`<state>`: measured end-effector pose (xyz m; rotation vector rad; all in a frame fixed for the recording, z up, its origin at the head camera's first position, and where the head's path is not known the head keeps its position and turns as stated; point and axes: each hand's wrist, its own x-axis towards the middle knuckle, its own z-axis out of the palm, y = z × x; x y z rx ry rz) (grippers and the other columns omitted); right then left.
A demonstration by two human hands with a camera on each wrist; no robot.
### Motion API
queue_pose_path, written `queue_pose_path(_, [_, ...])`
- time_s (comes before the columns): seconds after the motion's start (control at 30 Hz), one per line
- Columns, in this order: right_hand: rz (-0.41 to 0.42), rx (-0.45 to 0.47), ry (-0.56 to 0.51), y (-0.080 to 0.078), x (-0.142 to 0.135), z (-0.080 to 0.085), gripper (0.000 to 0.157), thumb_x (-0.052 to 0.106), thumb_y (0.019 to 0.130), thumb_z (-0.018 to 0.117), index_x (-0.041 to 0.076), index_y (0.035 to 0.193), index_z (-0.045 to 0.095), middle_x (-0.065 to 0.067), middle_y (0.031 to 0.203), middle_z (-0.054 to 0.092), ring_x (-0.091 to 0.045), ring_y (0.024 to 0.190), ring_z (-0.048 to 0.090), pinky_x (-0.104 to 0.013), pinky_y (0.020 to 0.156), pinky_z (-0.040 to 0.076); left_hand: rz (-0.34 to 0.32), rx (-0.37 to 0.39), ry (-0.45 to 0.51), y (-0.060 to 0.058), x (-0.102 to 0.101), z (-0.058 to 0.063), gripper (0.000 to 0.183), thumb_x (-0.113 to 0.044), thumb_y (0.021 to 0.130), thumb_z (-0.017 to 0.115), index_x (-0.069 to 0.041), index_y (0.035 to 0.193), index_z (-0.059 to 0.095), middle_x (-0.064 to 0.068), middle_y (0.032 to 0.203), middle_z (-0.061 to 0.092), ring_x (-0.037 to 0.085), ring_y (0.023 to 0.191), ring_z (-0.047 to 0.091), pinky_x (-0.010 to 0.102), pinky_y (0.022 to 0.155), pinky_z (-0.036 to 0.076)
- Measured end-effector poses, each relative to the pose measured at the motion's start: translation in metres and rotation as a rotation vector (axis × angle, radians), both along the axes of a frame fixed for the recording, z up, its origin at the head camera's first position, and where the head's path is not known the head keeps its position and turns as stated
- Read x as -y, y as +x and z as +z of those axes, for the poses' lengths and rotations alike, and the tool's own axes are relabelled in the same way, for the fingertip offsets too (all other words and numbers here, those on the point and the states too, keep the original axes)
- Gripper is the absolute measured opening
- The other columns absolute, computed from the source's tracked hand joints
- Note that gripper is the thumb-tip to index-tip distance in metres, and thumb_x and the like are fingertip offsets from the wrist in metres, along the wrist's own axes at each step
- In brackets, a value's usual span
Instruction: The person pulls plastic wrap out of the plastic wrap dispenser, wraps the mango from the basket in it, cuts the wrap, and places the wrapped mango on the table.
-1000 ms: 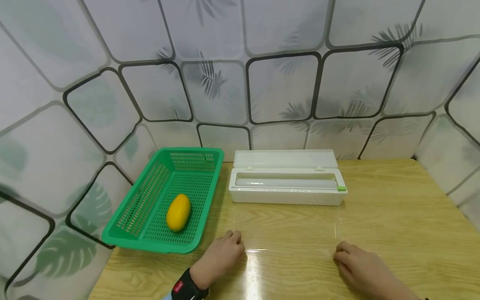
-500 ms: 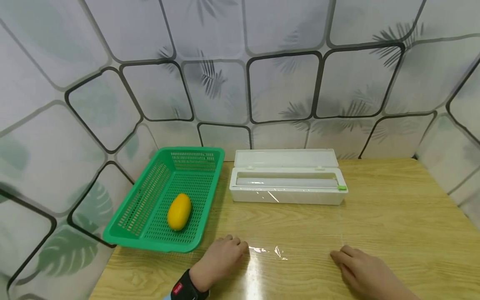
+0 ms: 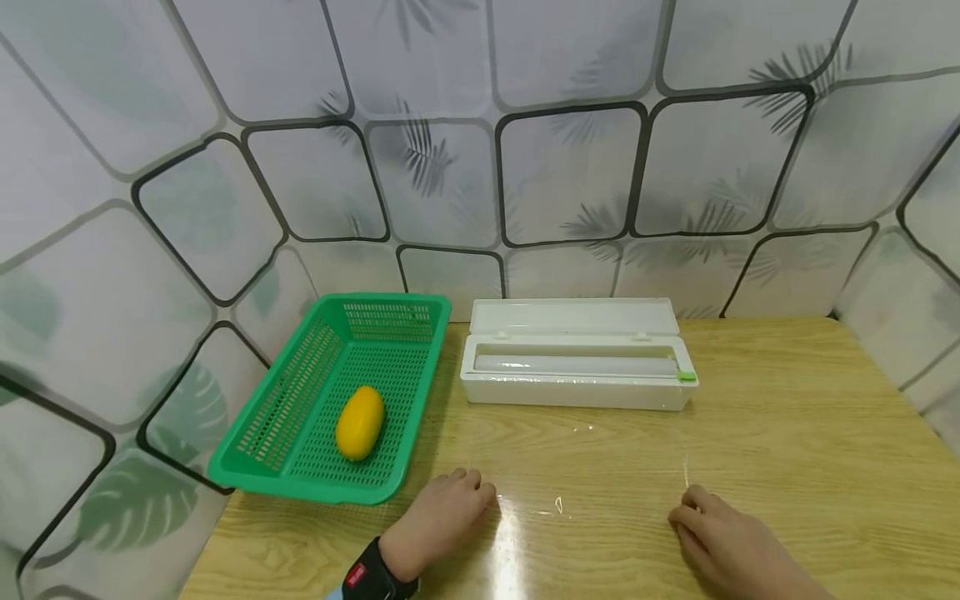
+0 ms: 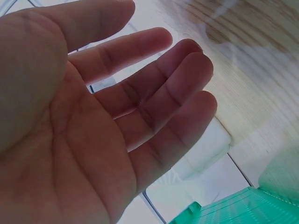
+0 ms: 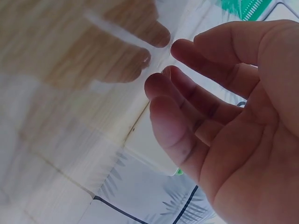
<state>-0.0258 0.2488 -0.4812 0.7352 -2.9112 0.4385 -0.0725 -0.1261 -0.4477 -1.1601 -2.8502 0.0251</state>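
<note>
My left hand (image 3: 446, 517) rests near the table's front, just right of the green basket (image 3: 427, 387). In the left wrist view its fingers (image 4: 187, 74) are lightly bent, with the thumb apart. My right hand (image 3: 723, 533) lies farther right, fingertips close over the wood, at a creased edge of clear cling film (image 3: 558, 504). The right wrist view shows its fingers (image 5: 175, 126) loosely bent, the thumb overlapping the index finger. Between the hands the film is nearly invisible apart from glints. Behind it stands a white cling film dispenser (image 3: 573, 392), lid raised, a roll (image 3: 577, 364) inside.
A yellow oval fruit (image 3: 360, 423) lies in the basket at left. A small green slider (image 3: 686, 376) sits at the dispenser's right end. Patterned wall covering (image 3: 566, 175) closes off the back and sides of the wooden table (image 3: 795, 417).
My left hand has shifted slightly right and its fingers have spread. The right hand moved a little left, then back. Glints on the film have changed; basket, fruit and dispenser stay put.
</note>
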Motion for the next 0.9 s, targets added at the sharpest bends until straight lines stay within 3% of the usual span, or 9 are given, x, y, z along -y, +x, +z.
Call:
queue_pose_path(0.4, [-0.009,0.024,-0.026,-0.0002,0.0009,0.0028,0.015,0.010,0.086,0.073,0.024,0.090,0.069,0.018,0.085,0.048,0.007,0.067,0.037,-0.020,0.052,0.038,0.004,-0.088,-0.002,0.0008,-0.0021,-0.0016,0.012,-0.019,0.091,0.068,-0.017,0.079,0.066,-0.001,0.078,0.047,0.013,0.070,0.049,0.022,0.049,0.039])
queue_pose_path(0.67, [-0.010,-0.008,-0.020,-0.0005,0.0012,0.0038,0.017,0.010,0.085,0.074,0.026,0.087,0.067,0.018,0.082,0.045,0.007,0.066,0.035,-0.019,0.051,0.036,0.006,-0.058,0.029,0.0009,-0.0022,0.0005,0.009,-0.019,0.090,0.070,-0.017,0.083,0.066,-0.001,0.082,0.048,0.012,0.071,0.046,0.020,0.050,0.037])
queue_pose_path(0.9, [-0.023,-0.059,-0.035,-0.0035,0.0029,0.0069,0.019,0.010,0.085,0.075,0.026,0.087,0.067,0.019,0.084,0.045,0.007,0.069,0.036,-0.019,0.054,0.039,-0.008,-0.092,0.077,-0.0011,-0.0029,0.0006,0.011,-0.018,0.085,0.075,-0.014,0.088,0.065,0.000,0.088,0.050,0.013,0.075,0.044,0.018,0.054,0.037])
